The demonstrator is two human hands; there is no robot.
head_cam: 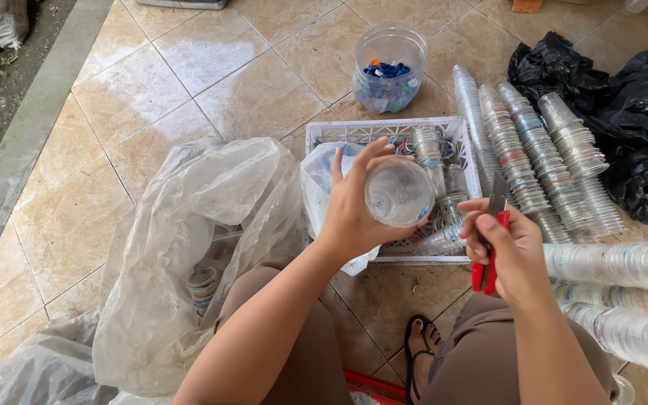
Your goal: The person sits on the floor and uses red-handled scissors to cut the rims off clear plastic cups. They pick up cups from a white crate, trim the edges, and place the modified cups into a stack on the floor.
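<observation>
Two hands clamp: left hand (350, 214) on cup (399, 193), right hand (511, 251) on cutter (489, 259), above crate (384, 131).

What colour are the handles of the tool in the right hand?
Red, seen in the head view: the cutter in the right hand.

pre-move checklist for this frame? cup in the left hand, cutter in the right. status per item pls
1. Left hand grips the clear plastic cup, its round end facing the camera: ok.
2. Right hand holds the red-handled cutter: ok.
3. Cutter blade open or shut: cannot tell, the fingers cover it.
4. Cutter apart from the cup: ok, a gap shows between them.
5. White crate under the cup, with room left: ok, partly filled with cups.
6. Foot in the sandal away from both hands: ok.
</observation>
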